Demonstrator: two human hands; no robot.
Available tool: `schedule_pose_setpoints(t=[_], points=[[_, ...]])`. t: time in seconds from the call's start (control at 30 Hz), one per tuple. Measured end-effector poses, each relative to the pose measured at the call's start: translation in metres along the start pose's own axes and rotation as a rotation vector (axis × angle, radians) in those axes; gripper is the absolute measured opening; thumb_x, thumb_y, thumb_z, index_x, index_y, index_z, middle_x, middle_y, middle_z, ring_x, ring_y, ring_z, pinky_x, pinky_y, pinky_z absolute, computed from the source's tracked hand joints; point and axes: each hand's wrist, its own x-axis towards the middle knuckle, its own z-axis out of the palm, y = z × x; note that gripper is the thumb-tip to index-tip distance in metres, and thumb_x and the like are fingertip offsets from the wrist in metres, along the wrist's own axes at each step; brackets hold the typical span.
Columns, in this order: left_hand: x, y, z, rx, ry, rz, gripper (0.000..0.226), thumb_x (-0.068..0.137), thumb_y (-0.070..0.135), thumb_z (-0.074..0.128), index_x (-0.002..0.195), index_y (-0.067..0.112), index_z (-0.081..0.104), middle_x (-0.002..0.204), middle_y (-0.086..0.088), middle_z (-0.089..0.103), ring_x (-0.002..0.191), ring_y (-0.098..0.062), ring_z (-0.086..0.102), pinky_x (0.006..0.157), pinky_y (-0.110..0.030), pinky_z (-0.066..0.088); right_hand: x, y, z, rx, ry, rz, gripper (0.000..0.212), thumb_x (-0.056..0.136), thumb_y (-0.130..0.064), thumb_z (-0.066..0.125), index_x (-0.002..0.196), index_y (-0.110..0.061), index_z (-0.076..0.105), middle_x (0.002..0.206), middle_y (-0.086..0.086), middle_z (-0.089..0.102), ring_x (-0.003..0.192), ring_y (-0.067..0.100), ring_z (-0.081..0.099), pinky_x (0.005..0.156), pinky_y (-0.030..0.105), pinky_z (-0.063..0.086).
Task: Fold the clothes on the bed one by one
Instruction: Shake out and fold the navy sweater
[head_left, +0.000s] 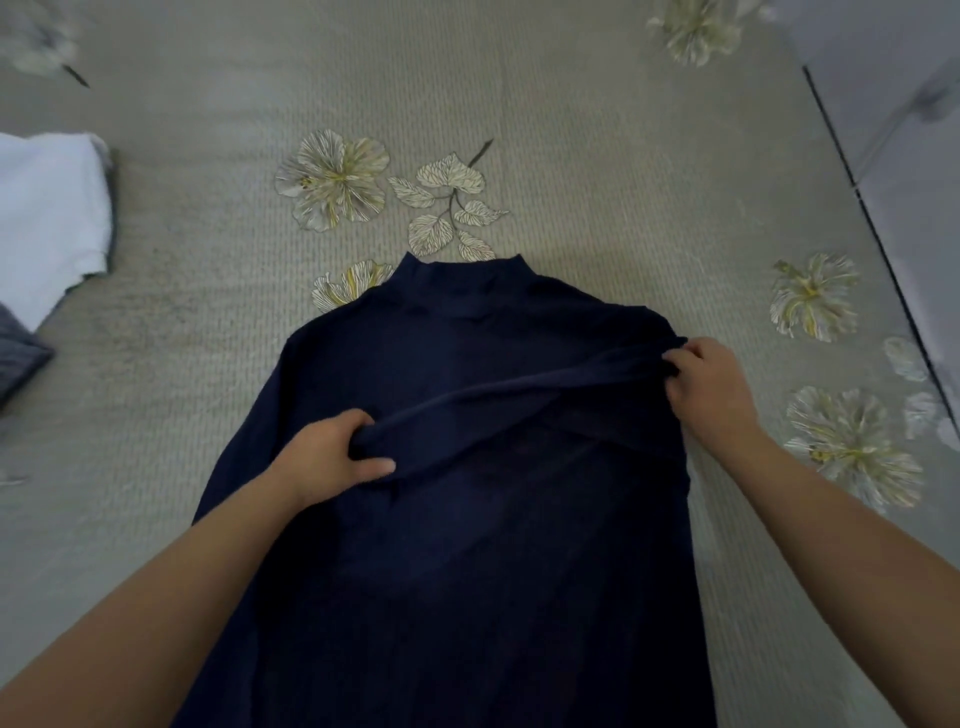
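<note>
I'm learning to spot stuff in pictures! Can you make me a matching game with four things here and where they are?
Things:
1. navy top
2. white cloth
3. left hand
4. right hand

Places:
A. far left on the bed
B. grips the sleeve's end, mid-top
C. spread flat in the middle
D. pinches the sleeve at the shoulder

Pairs: 1-C, 2-A, 3-B, 4-D

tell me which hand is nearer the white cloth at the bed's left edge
Left. The left hand grips the navy sleeve mid-garment, closer to the white cloth; the right hand holds the sleeve's far end.
</note>
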Motion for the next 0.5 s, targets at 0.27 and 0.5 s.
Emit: schedule_pose_setpoints(t=[0.27, 0.5], points=[[-0.005, -0.015, -0.011, -0.221, 0.102, -0.028, 0.020, 0.093, 0.004, 0.047, 0.097, 0.013, 0.065, 0.093, 0.007, 0.059, 0.088, -0.008, 0.051, 0.082, -0.019, 0.035, 0.053, -0.002, -0.052, 0.778, -0.172, 0.335, 0.026, 0.085, 0.011, 0.042, 0.075, -0.007, 0.057, 0.052, -0.008, 0.061, 0.048, -0.006, 0.056, 0.061, 0.013, 0.042], [0.007, -0.008, -0.032, -0.243, -0.076, -0.192, 0.031, 0.092, -0.003, 0.038, 0.072, 0.008, 0.059, 0.085, -0.009, 0.061, 0.080, -0.023, 0.056, 0.070, -0.026, 0.043, 0.101, -0.022, -0.065, -0.165, -0.644, 0.281, 0.028, 0.093, -0.004, 0.039, 0.069, -0.002, 0.052, 0.089, 0.015, 0.055, 0.079, 0.023, 0.047, 0.058, 0.024, 0.035]])
